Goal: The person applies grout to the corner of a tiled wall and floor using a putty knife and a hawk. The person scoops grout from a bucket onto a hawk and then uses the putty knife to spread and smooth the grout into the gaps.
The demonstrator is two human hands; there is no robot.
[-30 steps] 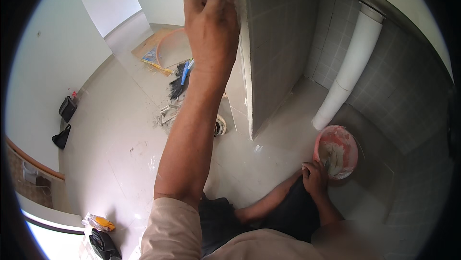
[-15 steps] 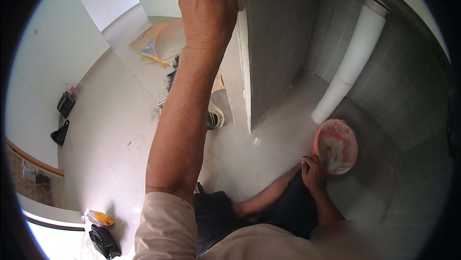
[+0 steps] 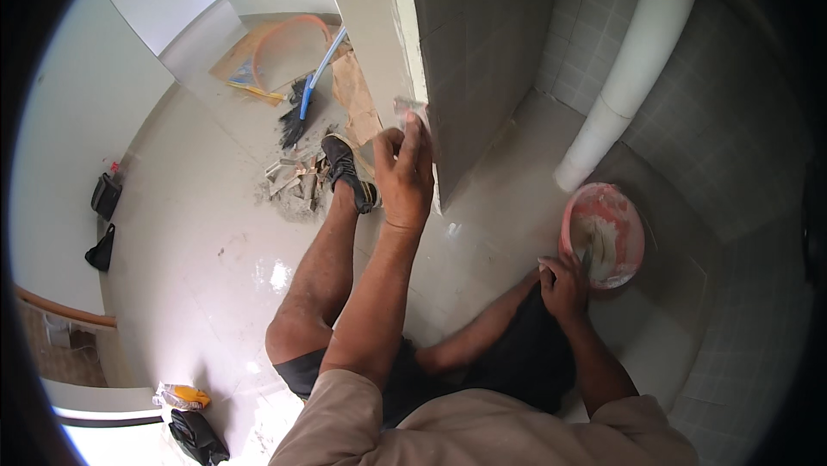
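Observation:
My left hand (image 3: 403,182) is raised against the pale end edge of a wall (image 3: 419,65). Its fingers grip a small flat scraper-like piece (image 3: 410,106), which touches that edge; its exact kind is unclear. Low on the right, my right hand (image 3: 564,287) is closed at the near rim of a red bucket (image 3: 637,246). It grips a thin grey-bladed tool (image 3: 587,259) that dips into the bucket, with most of its handle hidden by the fingers. Pale, pasty material (image 3: 607,246) coats the bucket's inside.
A white pipe (image 3: 624,91) slants down behind the bucket. Debris (image 3: 301,177) lies beside my shoe (image 3: 343,164), near a black brush-like thing (image 3: 295,126), a blue tube (image 3: 320,74) and cardboard (image 3: 353,96). Black bags (image 3: 107,197) sit along the left wall.
My left hand has come down along the wall edge from the top of the view, and the piece it holds now shows. My right hand stays at the bucket.

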